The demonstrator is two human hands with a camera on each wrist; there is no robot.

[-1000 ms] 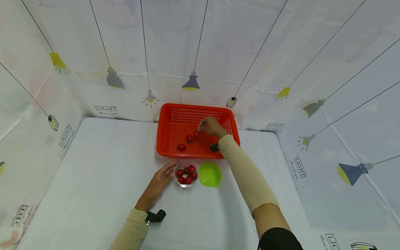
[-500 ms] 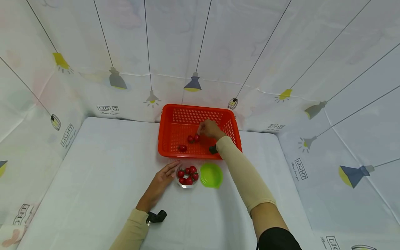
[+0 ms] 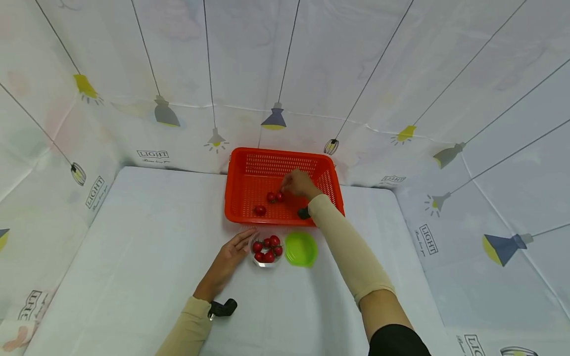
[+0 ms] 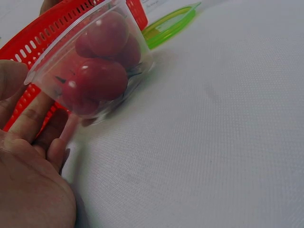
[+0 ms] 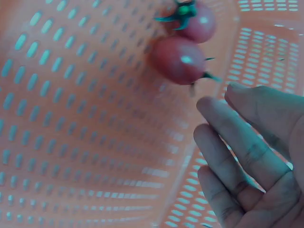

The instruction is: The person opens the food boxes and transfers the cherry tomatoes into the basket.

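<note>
I see the left hand [image 3: 228, 257] at a clear container [image 3: 265, 265] of tomatoes [image 3: 268, 257], the right hand [image 3: 300, 184] inside a red basket [image 3: 256, 184].
On my feed, the left fingers lie straight and slightly apart against the container's left side. In the basket just beyond, one loose tomato [image 3: 260, 210] lies apart, and two more tomatoes [image 3: 271, 197] sit close together farther right. A green lid [image 3: 300, 249] rests just right of the container. The right fingers extend loosely, slightly spread, near that pair.

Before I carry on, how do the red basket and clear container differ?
The red basket is larger; the clear container is smaller. The basket is opaque and slotted; the container is see-through, without slots. The basket shows three tomatoes; the container shows more. Both are open-topped.
</note>
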